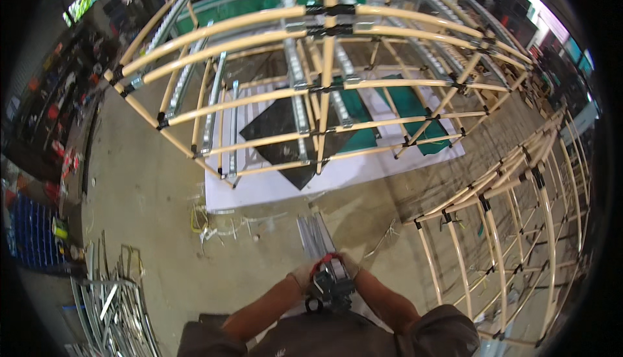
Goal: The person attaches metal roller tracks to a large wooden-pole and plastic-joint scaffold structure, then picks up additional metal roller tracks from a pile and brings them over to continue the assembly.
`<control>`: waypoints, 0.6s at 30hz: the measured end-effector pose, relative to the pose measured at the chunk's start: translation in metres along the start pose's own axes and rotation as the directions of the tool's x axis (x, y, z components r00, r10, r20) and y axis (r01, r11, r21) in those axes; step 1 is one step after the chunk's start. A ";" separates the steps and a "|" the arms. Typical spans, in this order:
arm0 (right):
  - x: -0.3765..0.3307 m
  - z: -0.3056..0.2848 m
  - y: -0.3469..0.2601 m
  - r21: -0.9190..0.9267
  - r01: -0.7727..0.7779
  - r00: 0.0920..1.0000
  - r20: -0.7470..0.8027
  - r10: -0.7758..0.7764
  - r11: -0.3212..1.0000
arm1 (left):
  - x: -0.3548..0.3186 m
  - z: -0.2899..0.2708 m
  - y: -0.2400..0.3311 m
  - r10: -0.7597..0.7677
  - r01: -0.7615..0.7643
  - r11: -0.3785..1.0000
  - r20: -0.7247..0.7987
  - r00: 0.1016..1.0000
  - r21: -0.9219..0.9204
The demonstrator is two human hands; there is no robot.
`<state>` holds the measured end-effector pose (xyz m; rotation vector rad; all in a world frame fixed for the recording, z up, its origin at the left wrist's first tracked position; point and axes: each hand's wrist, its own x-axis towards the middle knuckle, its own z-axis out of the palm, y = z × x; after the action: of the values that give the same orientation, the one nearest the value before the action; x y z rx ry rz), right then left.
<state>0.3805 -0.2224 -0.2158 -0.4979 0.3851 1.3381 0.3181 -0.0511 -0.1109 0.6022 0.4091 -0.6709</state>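
Both hands are close together in front of my body, at the lower middle. My left hand (304, 274), which seems to wear a light glove, is closed on the left side of a bulky dark grey and black object (334, 285). On its other side my right hand (349, 266) is closed too, its fingers partly hidden. A patch of red shows at the object's far end, beside my left hand. Just beyond it lie long grey metal strips (315, 235), pointing away from me. Whether the object touches the strips, and what kind it is, I cannot tell.
Ahead stands a large rack frame of cream tubes (246, 107) with black joints and metal roller tracks. White sheeting (224, 195) lies beneath it. Another tube frame (493, 240) is at right. Metal pieces (117, 305) are piled at lower left, near a blue rack (32, 234).
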 end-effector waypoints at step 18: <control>0.062 -0.002 -0.358 -0.598 -0.114 0.983 -0.182 0.003 0.793 | 0.219 0.043 0.204 0.031 0.033 0.542 0.059 0.998 -0.840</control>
<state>0.7440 -0.2270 -0.2075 -1.1582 0.0955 1.4768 0.6209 -0.0497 -0.1173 -0.3675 0.6108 -0.4085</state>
